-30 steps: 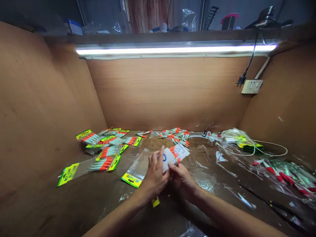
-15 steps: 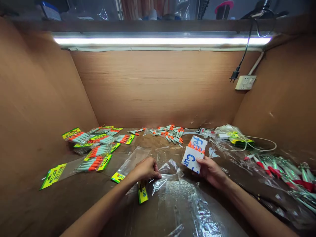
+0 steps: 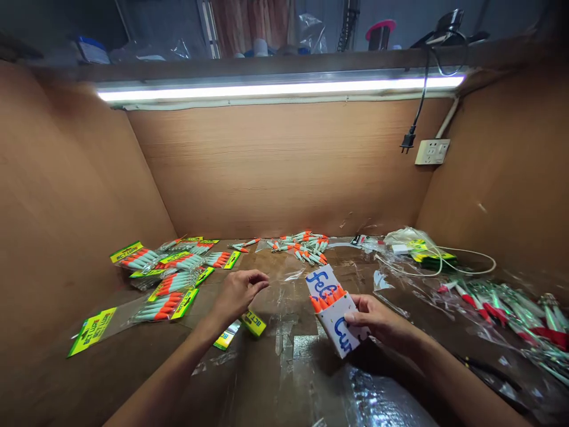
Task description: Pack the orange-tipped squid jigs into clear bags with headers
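My right hand (image 3: 380, 321) grips a small white card holder (image 3: 338, 320) with blue handwriting; orange-tipped lures (image 3: 326, 299) stick out of its middle. It is held just above the brown table (image 3: 146, 367), right of centre. My left hand (image 3: 237, 290) hovers left of centre with its fingers curled in a pinch on a thin clear plastic bag; the bag's yellow header (image 3: 253, 324) hangs below the wrist. The film itself is hard to make out. About a hand's width separates the two hands.
Packed lure bags with yellow headers (image 3: 173, 279) lie spread at the left. Loose orange-and-white lures (image 3: 302, 249) sit by the back wall. A white cable and plastic bags (image 3: 427, 255) and red-and-green lures (image 3: 511, 302) crowd the right. A wall socket (image 3: 432, 152) is at the back right.
My hands parted after being together around the holder. The right hand brought the holder nearer and lower; the left hand lifted the clear bag up from the table.
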A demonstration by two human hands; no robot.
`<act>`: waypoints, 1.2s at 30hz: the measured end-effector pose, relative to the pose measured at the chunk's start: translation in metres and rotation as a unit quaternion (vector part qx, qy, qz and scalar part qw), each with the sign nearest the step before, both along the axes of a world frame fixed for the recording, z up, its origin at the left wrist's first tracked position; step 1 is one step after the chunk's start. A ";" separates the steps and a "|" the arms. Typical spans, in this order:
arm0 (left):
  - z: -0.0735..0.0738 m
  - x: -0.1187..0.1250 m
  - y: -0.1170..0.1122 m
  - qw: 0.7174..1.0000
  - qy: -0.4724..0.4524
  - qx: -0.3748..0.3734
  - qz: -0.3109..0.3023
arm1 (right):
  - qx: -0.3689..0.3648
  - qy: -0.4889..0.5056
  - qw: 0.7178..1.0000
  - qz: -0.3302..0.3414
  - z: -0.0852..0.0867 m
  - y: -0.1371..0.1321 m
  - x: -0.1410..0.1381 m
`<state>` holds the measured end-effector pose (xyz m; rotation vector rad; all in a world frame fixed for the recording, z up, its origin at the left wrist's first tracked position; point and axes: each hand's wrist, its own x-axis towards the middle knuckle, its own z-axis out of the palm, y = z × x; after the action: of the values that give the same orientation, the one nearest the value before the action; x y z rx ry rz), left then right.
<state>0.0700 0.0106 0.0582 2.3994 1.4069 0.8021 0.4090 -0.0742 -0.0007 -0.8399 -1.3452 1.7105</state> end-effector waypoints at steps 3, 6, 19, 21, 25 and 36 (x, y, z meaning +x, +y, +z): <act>-0.003 0.001 -0.013 0.991 0.027 0.133 0.009 | -0.043 0.026 0.998 0.029 -0.006 -0.002 -0.005; -0.015 0.003 -0.026 0.973 0.070 0.217 -0.034 | -0.079 0.051 0.994 0.049 -0.012 -0.003 -0.010; -0.061 0.003 -0.075 0.969 0.106 0.008 -0.223 | -0.098 -0.059 0.986 0.125 -0.009 -0.016 -0.016; -0.057 0.011 -0.082 0.972 0.118 -0.018 -0.204 | -0.053 -0.114 0.985 0.119 -0.009 -0.015 -0.016; -0.051 0.037 -0.086 0.971 0.169 -0.001 -0.169 | 0.071 -0.256 0.964 0.017 -0.015 -0.011 -0.016; -0.049 0.051 -0.089 0.958 0.249 0.042 -0.136 | 0.258 -0.448 0.855 0.030 -0.001 -0.031 -0.009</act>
<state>0.1211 -0.0781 0.0089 2.9124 1.1605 0.1948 0.3996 -0.1049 -0.0013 -1.3333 -2.3195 0.8643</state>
